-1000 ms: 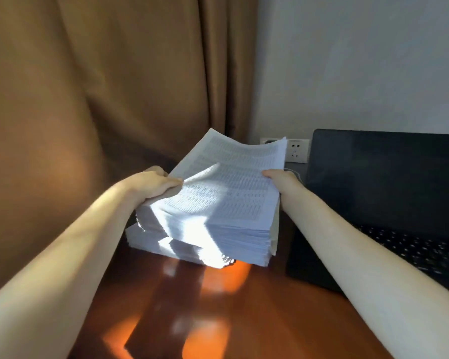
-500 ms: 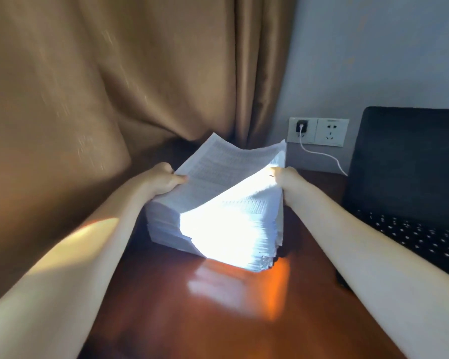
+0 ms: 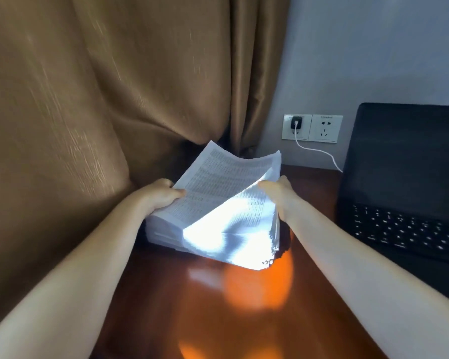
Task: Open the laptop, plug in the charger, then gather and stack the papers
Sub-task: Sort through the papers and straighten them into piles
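Observation:
A thick stack of printed white papers (image 3: 218, 211) sits on the brown wooden desk (image 3: 218, 307), its near corner lit by sunlight. My left hand (image 3: 161, 195) grips the stack's left edge, thumb on the top sheet. My right hand (image 3: 278, 193) holds the right edge, where the top sheets curl up. The black laptop (image 3: 405, 177) stands open on the right, screen dark, keyboard showing. A black charger plug (image 3: 296, 124) sits in the left wall socket, and its white cable (image 3: 319, 152) runs down behind the laptop.
A brown curtain (image 3: 101, 99) hangs close behind and left of the papers. A second socket (image 3: 325, 126), with nothing in it, is beside the plug on the grey wall. Sun patches lie on the desk in front of the stack.
The view has swung left, so the laptop now sits further right and the socket shows fully. The papers came down flatter onto the desk; both hands kept their hold.

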Demonstrator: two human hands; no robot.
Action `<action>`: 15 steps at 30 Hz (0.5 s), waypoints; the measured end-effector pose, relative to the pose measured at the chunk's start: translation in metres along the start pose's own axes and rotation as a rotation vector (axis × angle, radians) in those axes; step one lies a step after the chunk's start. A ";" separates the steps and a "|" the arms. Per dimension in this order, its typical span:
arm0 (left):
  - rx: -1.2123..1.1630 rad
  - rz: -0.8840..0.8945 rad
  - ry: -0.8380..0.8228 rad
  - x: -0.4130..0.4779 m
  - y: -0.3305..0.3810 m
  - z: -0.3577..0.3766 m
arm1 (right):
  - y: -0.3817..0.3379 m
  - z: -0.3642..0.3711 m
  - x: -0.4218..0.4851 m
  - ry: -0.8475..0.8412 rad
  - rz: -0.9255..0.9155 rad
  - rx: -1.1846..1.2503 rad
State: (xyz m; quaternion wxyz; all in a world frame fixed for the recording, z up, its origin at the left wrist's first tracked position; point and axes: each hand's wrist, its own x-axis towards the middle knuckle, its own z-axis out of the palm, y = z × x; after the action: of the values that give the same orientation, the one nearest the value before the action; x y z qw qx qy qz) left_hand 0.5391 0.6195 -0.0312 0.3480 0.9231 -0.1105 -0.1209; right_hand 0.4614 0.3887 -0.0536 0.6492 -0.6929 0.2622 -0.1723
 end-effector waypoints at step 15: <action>0.323 0.080 0.029 0.010 0.009 0.005 | 0.017 0.003 0.009 -0.014 -0.030 -0.351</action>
State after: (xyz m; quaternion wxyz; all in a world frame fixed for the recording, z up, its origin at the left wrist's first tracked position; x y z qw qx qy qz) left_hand 0.5457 0.6072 -0.0305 0.2010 0.9636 -0.1600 -0.0742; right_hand 0.4682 0.3855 -0.0716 0.5173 -0.8007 0.2733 -0.1286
